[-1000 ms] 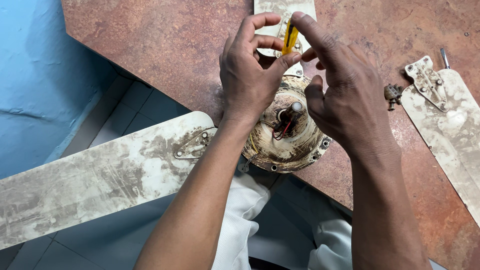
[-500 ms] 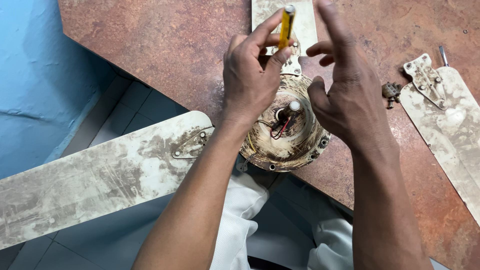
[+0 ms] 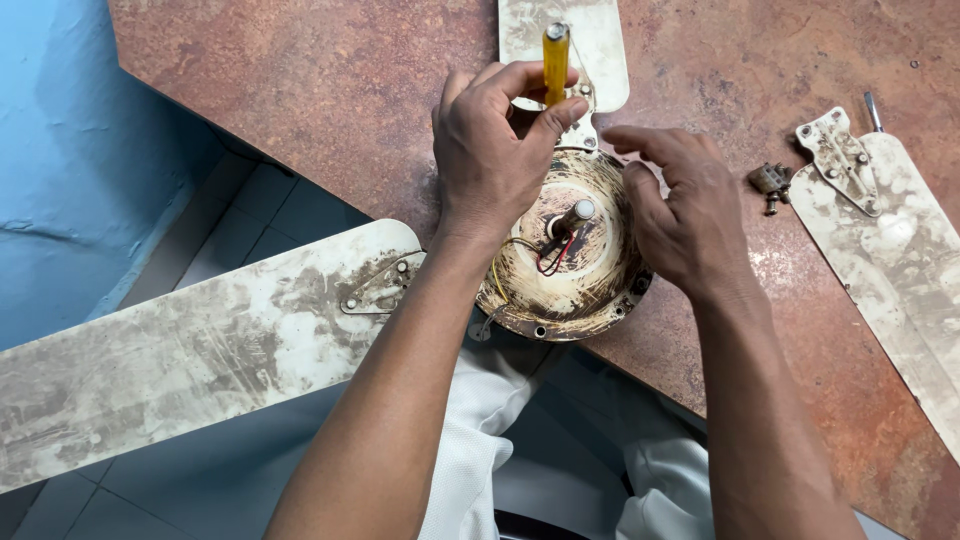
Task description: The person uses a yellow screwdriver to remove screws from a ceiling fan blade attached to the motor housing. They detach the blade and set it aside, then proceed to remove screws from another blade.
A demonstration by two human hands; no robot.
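Screwdriver [image 3: 556, 62]: yellow handle, upright over blade bracket, above fan motor [image 3: 570, 250].
L hand [image 3: 495, 150]: closed round screwdriver.
R hand [image 3: 680, 215]: open, fingers resting on motor rim.
Surface [image 3: 300, 90]: reddish, motor at its edge.

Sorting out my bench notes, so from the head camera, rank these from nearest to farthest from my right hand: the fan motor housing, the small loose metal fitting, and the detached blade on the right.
1. Fan motor housing: directly under the right hand, fingers at its rim.
2. Small loose metal fitting: just to the hand's right, on the tabletop.
3. Detached blade: farther right, near the table's edge.
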